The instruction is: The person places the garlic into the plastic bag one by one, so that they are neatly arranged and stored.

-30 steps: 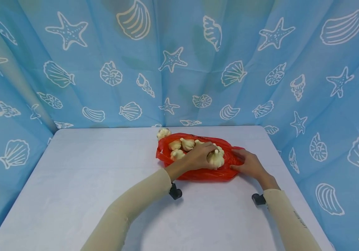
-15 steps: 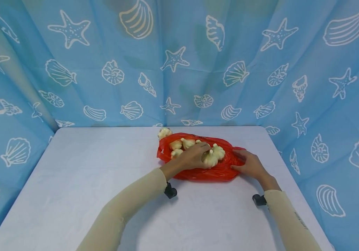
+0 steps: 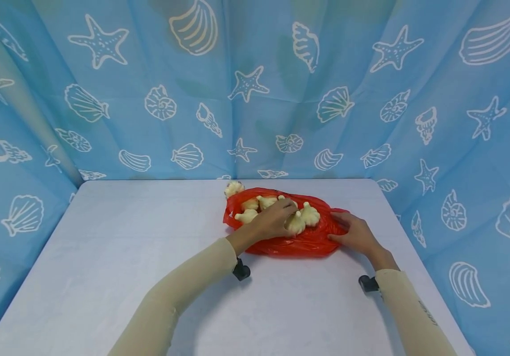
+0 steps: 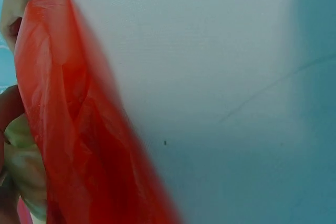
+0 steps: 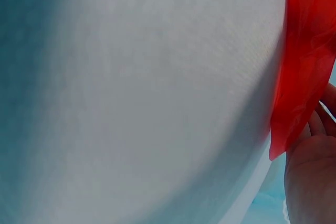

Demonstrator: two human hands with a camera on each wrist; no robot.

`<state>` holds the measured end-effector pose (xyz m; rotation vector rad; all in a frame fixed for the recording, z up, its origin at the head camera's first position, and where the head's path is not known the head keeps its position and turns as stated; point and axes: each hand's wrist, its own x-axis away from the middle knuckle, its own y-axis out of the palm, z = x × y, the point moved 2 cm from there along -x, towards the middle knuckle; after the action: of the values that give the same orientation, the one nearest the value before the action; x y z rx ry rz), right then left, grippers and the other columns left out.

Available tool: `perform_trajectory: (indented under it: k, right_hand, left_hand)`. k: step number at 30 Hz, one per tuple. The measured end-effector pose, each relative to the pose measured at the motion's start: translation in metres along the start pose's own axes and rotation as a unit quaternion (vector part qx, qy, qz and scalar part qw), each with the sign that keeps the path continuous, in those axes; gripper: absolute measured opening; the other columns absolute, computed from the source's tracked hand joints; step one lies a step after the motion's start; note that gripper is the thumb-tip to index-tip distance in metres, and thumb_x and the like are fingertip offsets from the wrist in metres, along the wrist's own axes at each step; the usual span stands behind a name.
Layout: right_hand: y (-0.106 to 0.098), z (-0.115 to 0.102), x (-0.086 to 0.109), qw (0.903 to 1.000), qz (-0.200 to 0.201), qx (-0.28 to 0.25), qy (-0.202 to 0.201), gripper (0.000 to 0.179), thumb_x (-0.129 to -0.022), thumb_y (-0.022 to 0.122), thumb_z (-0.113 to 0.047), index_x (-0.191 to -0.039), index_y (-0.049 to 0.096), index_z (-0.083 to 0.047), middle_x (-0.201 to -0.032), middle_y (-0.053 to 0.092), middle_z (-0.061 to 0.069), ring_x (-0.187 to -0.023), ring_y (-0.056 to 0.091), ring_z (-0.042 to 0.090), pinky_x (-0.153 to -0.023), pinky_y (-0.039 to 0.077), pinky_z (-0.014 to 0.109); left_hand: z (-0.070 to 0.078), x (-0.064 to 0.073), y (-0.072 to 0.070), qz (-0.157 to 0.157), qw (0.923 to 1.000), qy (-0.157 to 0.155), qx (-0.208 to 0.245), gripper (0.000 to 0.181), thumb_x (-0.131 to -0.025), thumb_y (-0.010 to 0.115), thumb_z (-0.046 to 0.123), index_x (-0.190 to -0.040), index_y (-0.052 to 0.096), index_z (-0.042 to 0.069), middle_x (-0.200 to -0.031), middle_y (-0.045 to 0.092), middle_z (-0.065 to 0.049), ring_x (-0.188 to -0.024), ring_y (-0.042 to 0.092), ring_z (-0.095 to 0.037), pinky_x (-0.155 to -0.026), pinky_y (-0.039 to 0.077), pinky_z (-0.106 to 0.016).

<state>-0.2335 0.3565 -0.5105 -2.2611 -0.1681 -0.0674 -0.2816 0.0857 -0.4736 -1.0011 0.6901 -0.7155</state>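
A red plastic bag (image 3: 277,249) lies opened out near the table's far edge, with several garlic bulbs (image 3: 310,215) in it. Reaching over the bag, my left hand (image 3: 274,219) grips a garlic bulb (image 3: 296,225) between thumb and fingers. That bulb (image 4: 26,169) shows at the lower left of the left wrist view, partly behind the bag's side. At the bag's right end, my right hand (image 3: 356,233) holds the gathered plastic, thumb in front and fingers behind. The right wrist view has the bag's corner (image 5: 294,114) against this hand's fingers.
One more garlic bulb (image 3: 234,188) lies outside the bag, at its back left corner. The white table (image 3: 139,237) is bordered at the back and sides by a blue curtain (image 3: 246,118) with shell and starfish prints.
My left hand has drawn the garlic bulb leftward inside the bag. A bulb at the bag's left end has shifted slightly left and tipped. The right hand keeps its hold.
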Motion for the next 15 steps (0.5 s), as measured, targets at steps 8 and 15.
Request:
perform_trajectory:
  k: [8,15]
  right_hand:
    - [-0.001,-0.001,0.0,1.0,0.001,-0.003,-0.006,0.086,-0.075,0.086,-0.025,-0.147,0.041,-0.009,-0.144,0.045,0.016,-0.131,0.042,0.039,-0.086,0.053,0.048]
    - [-0.001,0.001,0.0,1.0,-0.001,0.001,-0.001,0.086,-0.075,0.085,-0.026,-0.147,0.041,-0.01,-0.144,0.045,0.017,-0.131,0.042,0.039,-0.086,0.053,0.048]
  left_hand:
    - [-0.006,0.003,-0.003,-0.005,0.9994,-0.008,0.033,0.055,-0.082,0.08,0.03,-0.129,0.058,0.013,-0.124,0.054,0.0,-0.111,0.047,-0.012,-0.089,0.046,-0.018]
    - [-0.012,0.009,-0.004,-0.035,0.998,-0.032,0.042,0.049,-0.082,0.079,0.03,-0.124,0.058,0.014,-0.123,0.055,0.001,-0.11,0.049,-0.011,-0.091,0.047,-0.022]
